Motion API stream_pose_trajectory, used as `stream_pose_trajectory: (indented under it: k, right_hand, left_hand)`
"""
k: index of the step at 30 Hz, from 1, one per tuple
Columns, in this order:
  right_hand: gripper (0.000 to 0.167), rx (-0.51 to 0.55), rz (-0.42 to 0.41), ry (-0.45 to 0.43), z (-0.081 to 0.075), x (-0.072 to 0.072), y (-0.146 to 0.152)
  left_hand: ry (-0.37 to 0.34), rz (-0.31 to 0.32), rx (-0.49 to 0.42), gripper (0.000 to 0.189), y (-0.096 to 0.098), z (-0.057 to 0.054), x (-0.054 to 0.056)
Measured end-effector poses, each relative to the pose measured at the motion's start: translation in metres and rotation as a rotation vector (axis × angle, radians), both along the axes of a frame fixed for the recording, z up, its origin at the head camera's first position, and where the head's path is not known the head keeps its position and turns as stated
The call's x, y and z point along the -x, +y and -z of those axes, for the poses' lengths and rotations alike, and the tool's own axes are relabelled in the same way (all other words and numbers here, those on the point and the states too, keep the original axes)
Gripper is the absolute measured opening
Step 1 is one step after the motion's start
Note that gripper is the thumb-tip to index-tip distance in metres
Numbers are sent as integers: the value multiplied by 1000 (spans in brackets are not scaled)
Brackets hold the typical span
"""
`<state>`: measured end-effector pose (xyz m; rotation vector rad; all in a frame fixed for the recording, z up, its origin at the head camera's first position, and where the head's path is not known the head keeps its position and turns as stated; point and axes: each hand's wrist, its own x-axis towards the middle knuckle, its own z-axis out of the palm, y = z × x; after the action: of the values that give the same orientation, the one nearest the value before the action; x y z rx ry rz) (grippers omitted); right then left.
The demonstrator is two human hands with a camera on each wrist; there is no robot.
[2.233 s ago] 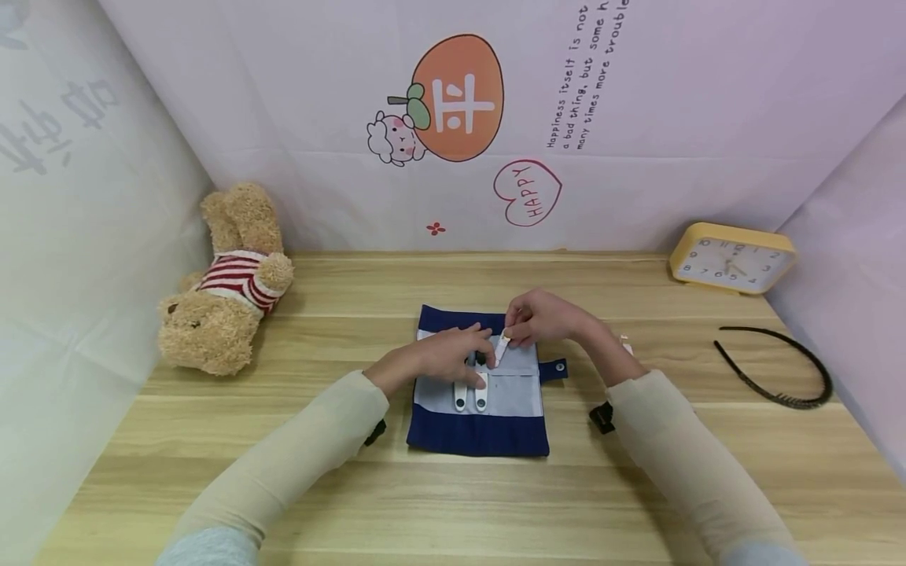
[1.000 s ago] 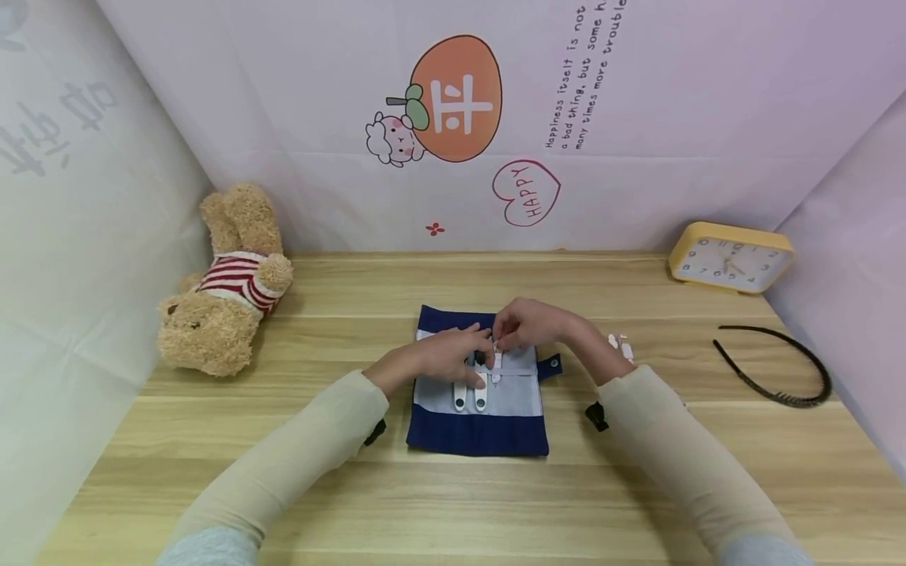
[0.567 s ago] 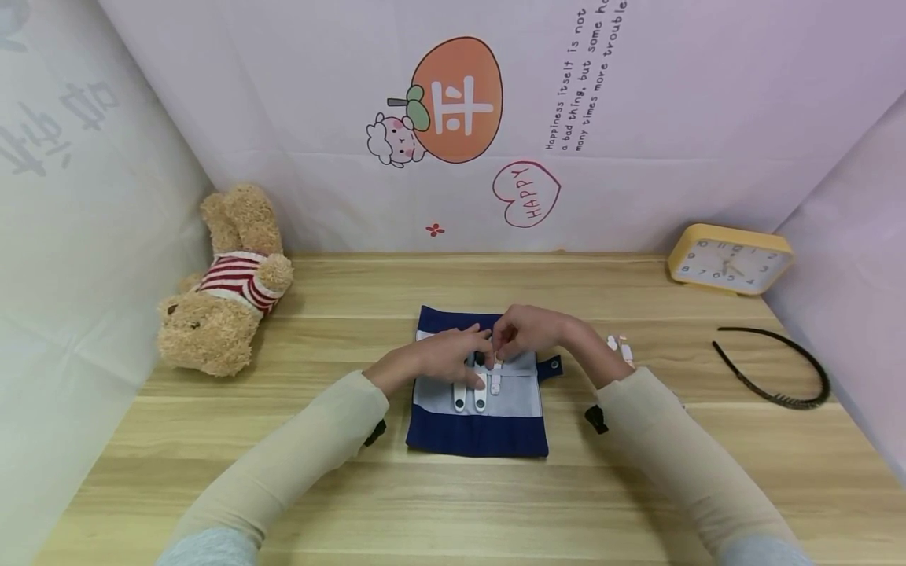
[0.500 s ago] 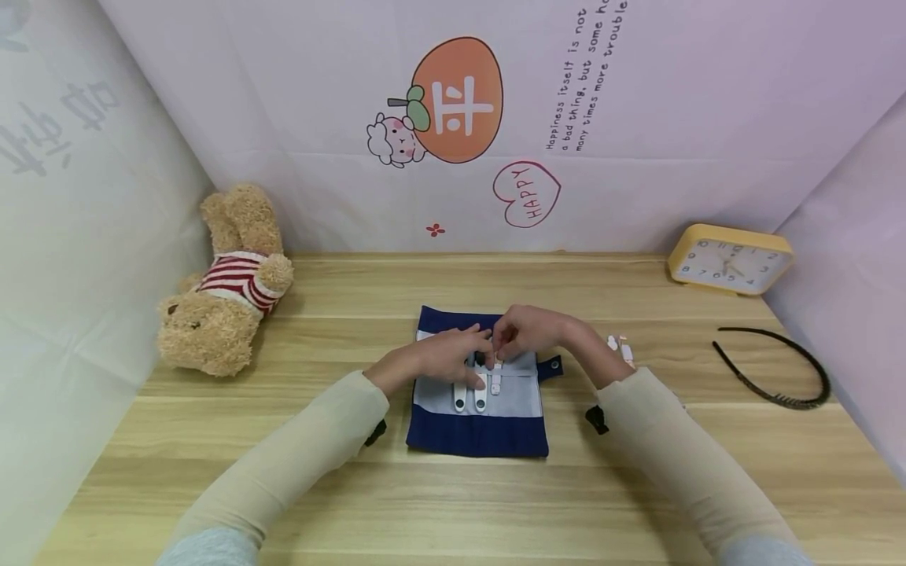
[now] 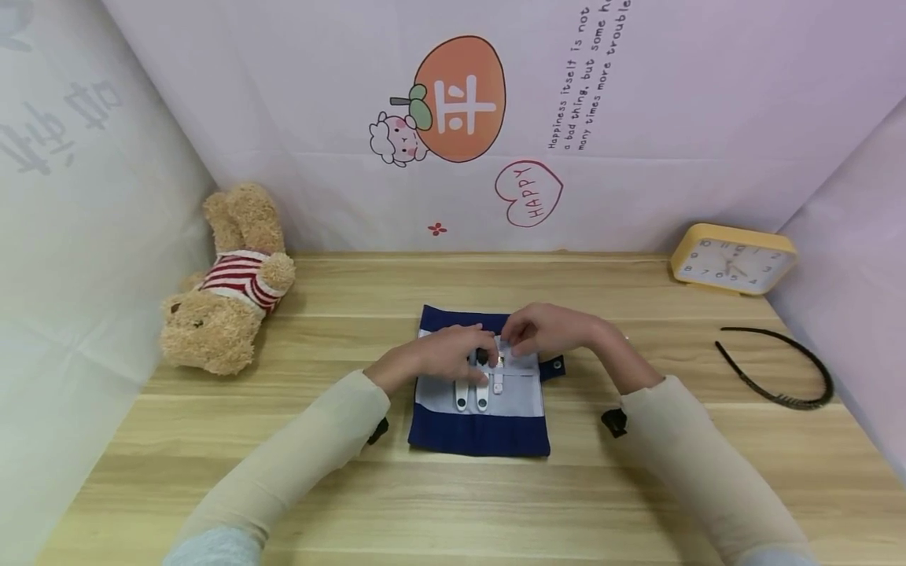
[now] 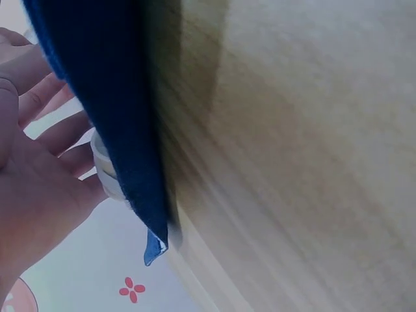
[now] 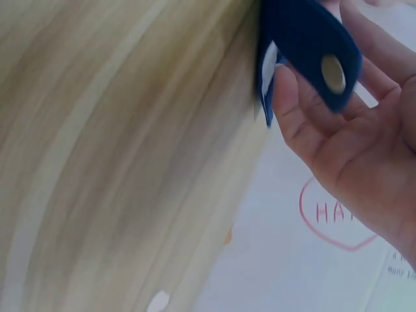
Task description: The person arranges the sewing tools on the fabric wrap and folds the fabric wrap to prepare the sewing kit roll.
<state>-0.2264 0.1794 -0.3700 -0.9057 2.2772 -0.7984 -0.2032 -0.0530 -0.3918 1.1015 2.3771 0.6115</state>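
A navy fabric case [image 5: 478, 435] with pale grey lining lies unfolded on the table. My left hand [image 5: 447, 351] rests over its middle, fingers spread, partly covering two white-handled tools [image 5: 483, 399] with dark round dots. Just right of them a slim white piece with a gold-coloured end [image 5: 499, 380] lies upright under the lining's band. Close above that piece is my right hand [image 5: 555, 327], fingers loosely bent and holding nothing visible. In the right wrist view, the case's snap strap [image 7: 312, 49] overlaps that hand's fingertips.
A plush bear [image 5: 230, 283] lies at the left, by the wall. Toward the right are a yellow clock [image 5: 733, 258] and a black headband [image 5: 800, 399]. One small white piece [image 7: 158, 301] shows on the table in the right wrist view.
My right hand pushed the slim white piece down under the band, then let go and moved slightly up and right. The left hand has stayed on the case.
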Motion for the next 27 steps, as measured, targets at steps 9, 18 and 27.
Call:
stream_pose_trajectory:
  k: [9, 18, 27]
  right_hand:
    - [29, 72, 121, 12, -4, -5, 37]
    - [30, 71, 244, 30, -7, -12, 74]
    - [31, 44, 349, 45, -8, -18, 108]
  left_hand:
    - [38, -46, 4, 33, 4, -5, 0]
    - [50, -43, -10, 37, 13, -6, 2]
    - [5, -35, -7, 42, 22, -6, 1]
